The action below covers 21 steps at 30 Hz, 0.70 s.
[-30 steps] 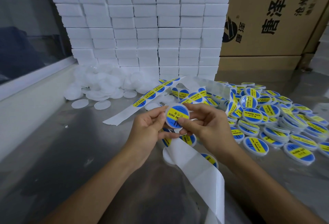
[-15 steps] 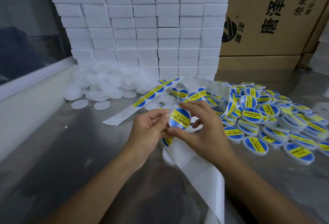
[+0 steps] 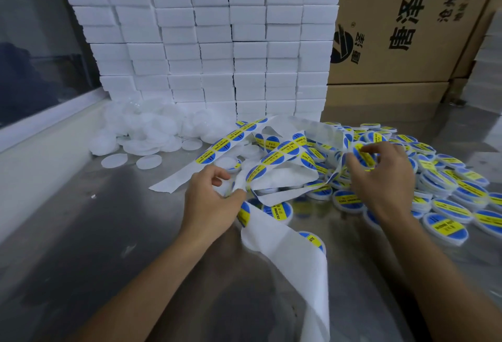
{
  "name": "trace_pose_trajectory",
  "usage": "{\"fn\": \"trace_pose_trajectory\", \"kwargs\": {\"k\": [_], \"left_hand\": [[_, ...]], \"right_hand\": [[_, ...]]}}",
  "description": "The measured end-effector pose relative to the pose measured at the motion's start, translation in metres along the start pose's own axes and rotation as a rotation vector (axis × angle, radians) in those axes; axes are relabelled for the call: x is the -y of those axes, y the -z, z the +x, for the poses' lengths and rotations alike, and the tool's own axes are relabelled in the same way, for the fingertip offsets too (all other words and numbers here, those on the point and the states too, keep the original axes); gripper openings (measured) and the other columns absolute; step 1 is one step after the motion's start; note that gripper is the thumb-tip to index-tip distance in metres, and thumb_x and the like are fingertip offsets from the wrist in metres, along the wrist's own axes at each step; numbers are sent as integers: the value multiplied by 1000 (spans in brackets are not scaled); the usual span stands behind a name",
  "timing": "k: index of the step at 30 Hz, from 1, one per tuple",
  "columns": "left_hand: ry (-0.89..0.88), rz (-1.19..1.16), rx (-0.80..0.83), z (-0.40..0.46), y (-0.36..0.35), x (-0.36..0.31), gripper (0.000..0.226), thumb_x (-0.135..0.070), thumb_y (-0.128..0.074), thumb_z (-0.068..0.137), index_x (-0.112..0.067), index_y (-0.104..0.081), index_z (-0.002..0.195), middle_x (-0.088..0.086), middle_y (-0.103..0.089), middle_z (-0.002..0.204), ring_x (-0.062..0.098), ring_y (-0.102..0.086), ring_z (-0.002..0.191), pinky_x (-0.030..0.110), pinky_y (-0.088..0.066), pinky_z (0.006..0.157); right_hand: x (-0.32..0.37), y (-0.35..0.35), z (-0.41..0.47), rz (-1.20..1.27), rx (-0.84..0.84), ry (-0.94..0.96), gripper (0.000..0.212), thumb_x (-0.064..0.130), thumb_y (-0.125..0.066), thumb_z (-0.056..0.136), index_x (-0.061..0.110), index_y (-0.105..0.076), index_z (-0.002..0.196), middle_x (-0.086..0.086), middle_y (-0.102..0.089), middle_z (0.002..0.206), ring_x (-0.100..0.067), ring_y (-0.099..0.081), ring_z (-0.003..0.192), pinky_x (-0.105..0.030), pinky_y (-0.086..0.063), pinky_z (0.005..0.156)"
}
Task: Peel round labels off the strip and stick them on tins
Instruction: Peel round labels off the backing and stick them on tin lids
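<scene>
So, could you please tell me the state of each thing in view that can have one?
left hand: fingers curled, pinching the label strip.
right hand: fingers spread over the labelled tins; whether it holds one is unclear.
label strip: partly peeled, loosely tangled on the table.
labelled tins: heaped at right, labels on.
unlabelled white tins: piled at left.
white boxes: stacked.

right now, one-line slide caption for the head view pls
Left hand pinches the label strip while the right hand sets a labelled tin on the pile of labelled tins.
</scene>
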<state>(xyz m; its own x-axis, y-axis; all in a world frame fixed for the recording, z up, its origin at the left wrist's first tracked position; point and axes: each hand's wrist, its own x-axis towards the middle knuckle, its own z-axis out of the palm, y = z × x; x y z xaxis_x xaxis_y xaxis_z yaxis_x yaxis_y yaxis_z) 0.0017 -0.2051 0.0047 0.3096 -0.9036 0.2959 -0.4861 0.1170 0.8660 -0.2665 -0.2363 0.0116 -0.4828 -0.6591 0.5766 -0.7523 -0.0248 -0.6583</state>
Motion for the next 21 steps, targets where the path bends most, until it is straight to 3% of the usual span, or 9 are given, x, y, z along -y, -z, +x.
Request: {"fn": "trace_pose_trajectory", "kwargs": {"k": [3, 6, 8, 10, 13, 17, 19, 21], "left_hand": [[190, -117, 73, 5, 2, 1, 20, -10, -67, 73, -27, -61, 83, -9, -66, 92, 9, -64, 83, 29, -54, 68], [302, -188, 133, 7, 5, 2, 26, 5, -57, 72, -18, -65, 81, -1, -71, 88, 17, -67, 75, 39, -60, 74], [346, -234, 135, 9, 7, 2, 29, 9, -53, 73, -16, -66, 79, 3, -70, 83, 16, -63, 65, 33, -58, 60], [385, -267, 122, 10, 9, 1, 26, 5, -56, 75, -18, -68, 81, 4, -66, 77, 15, -58, 56, 23, -46, 45], [410, -279, 128, 9, 11, 2, 20, 0, -62, 79, -18, -71, 82, 7, -69, 84, 19, -59, 63, 25, -48, 56], [482, -424, 147, 8, 13, -1, 12, 3, -64, 84, -8, -68, 81, 14, -74, 80, 27, -71, 65, 35, -57, 71], [534, -557, 183, 7, 14, -3, 10, 8, -61, 86, 0, -65, 90, 17, -74, 76, 31, -73, 65, 38, -60, 68], [571, -685, 217, 7, 15, -7, 11, 11, -59, 86, 4, -61, 94, 22, -73, 84, 33, -74, 69, 34, -61, 58]], "right_hand": [[-15, -1, 5, -117, 9, -91, 29, 36, -66, 89, 11, -67, 104, -15, -60, 117, -34, -57, 101, -37, -40, 75], [-21, -3, 5, -194, 103, -123, 24, 31, -65, 88, 11, -72, 99, -19, -65, 107, -39, -61, 95, -42, -48, 80], [-20, -3, 4, -219, 139, -115, 24, 29, -64, 88, 11, -75, 99, -18, -68, 105, -39, -62, 96, -44, -50, 84], [-16, -2, 2, -209, 137, -63, 26, 27, -63, 88, 12, -74, 105, -15, -69, 110, -38, -61, 103, -48, -49, 89], [-4, -3, -2, -79, 53, 40, 20, 22, -63, 88, 12, -74, 101, -12, -70, 105, -36, -61, 103, -47, -49, 87], [16, -2, -12, 229, 50, 38, 16, 30, -61, 93, 16, -67, 91, 2, -70, 78, -21, -68, 76, -40, -54, 73], [25, -1, -17, 419, 117, 14, 15, 32, -60, 96, 19, -62, 87, 4, -71, 72, -14, -70, 66, -31, -55, 65], [33, -1, -23, 562, 177, 52, 16, 28, -58, 98, 17, -58, 87, 1, -73, 73, -10, -71, 64, -24, -53, 61]]}}
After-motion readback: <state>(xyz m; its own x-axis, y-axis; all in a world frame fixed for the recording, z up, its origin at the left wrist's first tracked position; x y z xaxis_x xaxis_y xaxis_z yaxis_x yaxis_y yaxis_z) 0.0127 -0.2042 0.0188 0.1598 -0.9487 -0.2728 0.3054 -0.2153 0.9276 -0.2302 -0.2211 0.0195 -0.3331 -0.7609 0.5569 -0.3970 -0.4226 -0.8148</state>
